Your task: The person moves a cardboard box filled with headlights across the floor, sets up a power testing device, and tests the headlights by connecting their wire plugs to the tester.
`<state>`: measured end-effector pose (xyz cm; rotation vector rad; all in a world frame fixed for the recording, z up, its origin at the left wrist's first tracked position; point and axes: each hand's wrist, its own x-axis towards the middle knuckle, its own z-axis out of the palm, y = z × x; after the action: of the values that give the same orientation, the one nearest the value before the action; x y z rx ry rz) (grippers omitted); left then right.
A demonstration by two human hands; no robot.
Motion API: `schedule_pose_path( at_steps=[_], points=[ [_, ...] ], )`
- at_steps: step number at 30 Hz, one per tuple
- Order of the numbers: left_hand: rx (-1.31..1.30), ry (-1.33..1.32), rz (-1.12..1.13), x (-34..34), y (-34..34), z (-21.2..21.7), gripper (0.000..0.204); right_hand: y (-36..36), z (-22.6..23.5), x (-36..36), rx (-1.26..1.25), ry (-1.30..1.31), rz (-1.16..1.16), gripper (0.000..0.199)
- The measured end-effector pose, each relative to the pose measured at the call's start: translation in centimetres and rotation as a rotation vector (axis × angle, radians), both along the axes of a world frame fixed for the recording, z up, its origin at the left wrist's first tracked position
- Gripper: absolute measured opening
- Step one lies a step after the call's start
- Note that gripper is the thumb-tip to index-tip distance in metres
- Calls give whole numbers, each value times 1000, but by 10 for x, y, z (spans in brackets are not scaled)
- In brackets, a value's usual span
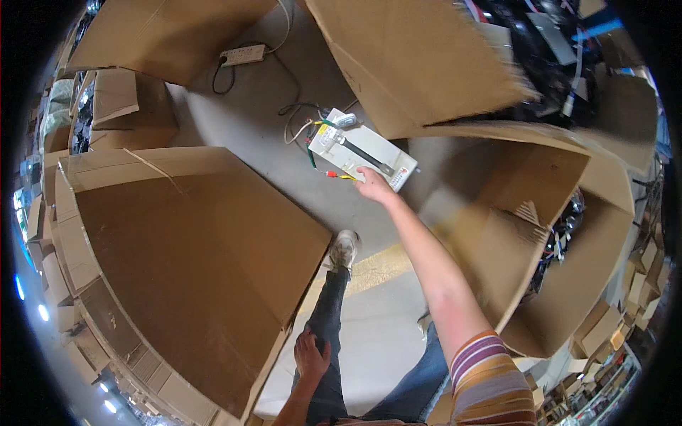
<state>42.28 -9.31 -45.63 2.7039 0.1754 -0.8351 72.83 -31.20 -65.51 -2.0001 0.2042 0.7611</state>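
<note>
Lying against the nearer right hand (pixel 374 187), the white, oblong, hard-shelled case (pixel 369 146) stretched mostly away leftward; couldn't tell the fingers' grip! Left hand (pixel 311 355) lay unclenched.

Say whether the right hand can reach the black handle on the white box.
Probably yes: the right hand is at the near edge of the white box, nothing visible blocking its black handle.

right hand (pixel 373 186): at white box (pixel 373 144) | left hand (pixel 311 355): over leg (pixel 334 312) | power strip (pixel 243 55): on floor (pixel 241 121)
</note>
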Motion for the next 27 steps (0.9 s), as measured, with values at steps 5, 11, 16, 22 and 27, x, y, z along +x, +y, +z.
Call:
schedule_pose_path(
  at_steps=[5, 11, 16, 22, 27],
  points=[
    [-5, -22, 33, 5, 0, -4, 33, 11, -60, 45, -185, -49, 39, 42],
    [18, 27, 117, 11, 2, -5, 38, 28, -70, 67, -527, 36, 137, 47],
    [19, -64, 63, 10, -1, -14, 39, 3, -85, 82, -356, 281, 162, 40],
    [8, 2, 72, 18, 9, -13, 39, 19, -87, 29, -158, 354, 10, 38],
    [53, 33, 42, 19, 15, -1, 39, 12, -60, -102, -30, 317, -157, 38]
  ],
)
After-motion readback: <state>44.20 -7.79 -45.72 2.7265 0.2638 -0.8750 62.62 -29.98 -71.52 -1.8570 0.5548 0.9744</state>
